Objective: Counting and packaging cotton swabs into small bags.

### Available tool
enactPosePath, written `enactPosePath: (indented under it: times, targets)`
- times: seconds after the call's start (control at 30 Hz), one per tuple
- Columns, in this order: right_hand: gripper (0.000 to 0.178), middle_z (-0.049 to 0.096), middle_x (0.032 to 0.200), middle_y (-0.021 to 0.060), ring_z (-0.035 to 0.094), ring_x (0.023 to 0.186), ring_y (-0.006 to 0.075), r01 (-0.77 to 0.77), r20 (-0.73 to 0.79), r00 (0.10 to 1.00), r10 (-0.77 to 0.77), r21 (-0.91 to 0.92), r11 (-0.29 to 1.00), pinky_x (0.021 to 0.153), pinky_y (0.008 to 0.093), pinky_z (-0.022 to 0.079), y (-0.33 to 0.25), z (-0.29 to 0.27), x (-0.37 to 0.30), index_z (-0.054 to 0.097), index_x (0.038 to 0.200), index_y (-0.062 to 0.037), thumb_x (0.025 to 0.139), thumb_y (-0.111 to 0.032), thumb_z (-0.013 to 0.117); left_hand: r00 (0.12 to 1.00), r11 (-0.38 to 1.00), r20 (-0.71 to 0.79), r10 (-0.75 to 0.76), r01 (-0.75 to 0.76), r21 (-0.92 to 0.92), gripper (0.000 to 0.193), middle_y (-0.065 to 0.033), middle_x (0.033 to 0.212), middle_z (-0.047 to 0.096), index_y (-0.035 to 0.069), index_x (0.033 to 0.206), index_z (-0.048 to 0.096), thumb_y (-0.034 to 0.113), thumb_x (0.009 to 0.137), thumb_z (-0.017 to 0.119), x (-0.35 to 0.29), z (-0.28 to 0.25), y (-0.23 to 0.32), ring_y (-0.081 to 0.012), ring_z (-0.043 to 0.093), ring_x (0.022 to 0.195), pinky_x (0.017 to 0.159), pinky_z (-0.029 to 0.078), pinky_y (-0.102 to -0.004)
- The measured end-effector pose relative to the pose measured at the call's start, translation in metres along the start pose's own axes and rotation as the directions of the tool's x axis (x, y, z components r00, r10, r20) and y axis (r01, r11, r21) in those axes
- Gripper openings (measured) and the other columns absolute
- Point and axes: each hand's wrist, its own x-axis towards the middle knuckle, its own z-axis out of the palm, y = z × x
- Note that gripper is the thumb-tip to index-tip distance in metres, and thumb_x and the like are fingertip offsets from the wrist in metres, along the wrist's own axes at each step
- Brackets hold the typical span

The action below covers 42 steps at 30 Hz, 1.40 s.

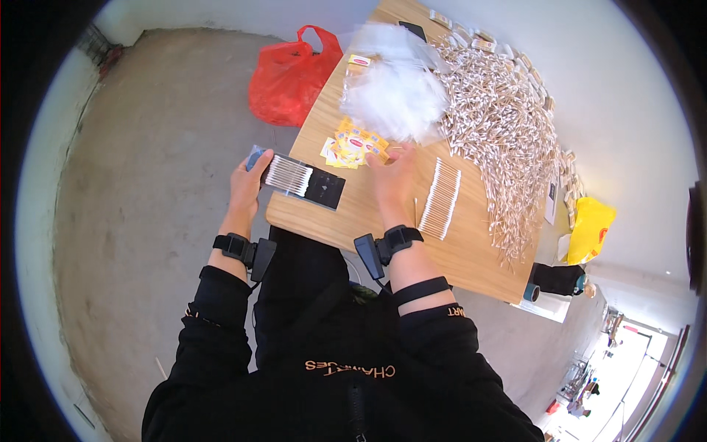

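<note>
My left hand (247, 180) grips one end of a flat black holder (324, 188) just past the table's left edge. A row of white cotton swabs (288, 175) lies side by side on it, and some clear plastic shows at the gripped end. Over the table, my right hand (394, 180) has its thumb and fingers apart, close to a loose pile of yellow and white printed cards (353, 146). Its fingertips reach toward the clear plastic bags (394, 99); whether they touch anything is too small to tell.
Right of my right hand, a neat row of cotton swabs (440, 199) lies on the wooden table (471, 267). A large heap of loose swabs (501, 125) covers the right side. A red plastic bag (283, 85) is beyond the left edge; a yellow bag (591, 230) is far right.
</note>
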Motion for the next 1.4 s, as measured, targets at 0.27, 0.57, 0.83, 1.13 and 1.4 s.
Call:
enactPosePath:
  times: [0.27, 0.57, 0.83, 1.13, 1.4]
  targets:
    - [0.023, 0.056, 0.075, 0.0011, 0.054, 0.069, 0.0102, -0.357, 0.326, 0.927, 0.187, 0.606, 0.711, 0.062, 0.0241, 0.044, 0.024, -0.015, -0.017, 0.06, 0.096, 0.0016, 0.081, -0.015, 0.064, 0.888, 0.852, -0.228, 0.4, -0.269, 0.45, 0.04, -0.0052, 0.093, 0.058, -0.001, 0.102, 0.056, 0.027, 0.078, 0.069, 0.004, -0.026, -0.008, -0.0112, 0.053, 0.077, 0.065, 0.043, -0.024]
    - [0.013, 0.061, 0.076, 0.0024, 0.056, 0.066, 0.0098, 0.064, 0.581, 0.754, -0.308, 0.402, 0.913, 0.063, 0.0244, 0.046, -0.024, -0.035, -0.057, 0.063, 0.085, -0.0035, 0.08, -0.015, 0.064, 0.8, 0.595, 0.586, 0.126, -0.534, 0.601, 0.028, -0.0047, 0.084, 0.06, 0.004, 0.102, 0.058, 0.015, 0.078, 0.066, -0.087, 0.041, 0.048, -0.0095, 0.052, 0.067, 0.061, 0.044, -0.027]
    - [0.016, 0.058, 0.077, -0.0013, 0.05, 0.067, 0.0047, -0.092, 0.573, 0.756, -0.316, 0.571, 0.816, 0.06, 0.0193, 0.042, -0.025, -0.017, -0.079, 0.061, 0.092, -0.0029, 0.082, -0.015, 0.065, 0.939, 0.938, 0.343, 0.033, -0.147, 0.313, 0.015, -0.0021, 0.072, 0.06, 0.0, 0.088, 0.056, 0.014, 0.085, 0.06, -0.091, 0.022, 0.015, -0.0071, 0.056, 0.062, 0.057, 0.045, -0.0218]
    - [0.02, 0.056, 0.077, -0.0003, 0.052, 0.064, 0.0061, -0.543, 0.676, 0.736, -0.027, 0.614, 0.573, 0.052, 0.0182, 0.038, -0.021, 0.006, -0.081, 0.055, 0.1, -0.005, 0.085, -0.016, 0.061, 0.914, 0.704, 0.197, 0.355, -0.4, 0.586, 0.023, -0.0083, 0.086, 0.06, -0.002, 0.093, 0.056, 0.016, 0.082, 0.065, -0.081, 0.006, 0.017, -0.0121, 0.057, 0.073, 0.062, 0.045, -0.0263]
    - [0.024, 0.061, 0.077, 0.0062, 0.061, 0.062, 0.0099, -0.204, 0.369, 0.929, -0.014, 0.545, 0.813, 0.05, 0.0217, 0.043, -0.032, 0.018, -0.077, 0.052, 0.105, -0.0035, 0.085, -0.014, 0.06, 0.881, 0.853, -0.214, 0.421, -0.305, 0.424, 0.041, -0.0088, 0.093, 0.06, -0.003, 0.097, 0.057, 0.029, 0.077, 0.071, -0.006, -0.014, 0.005, -0.0154, 0.055, 0.079, 0.068, 0.045, -0.028]
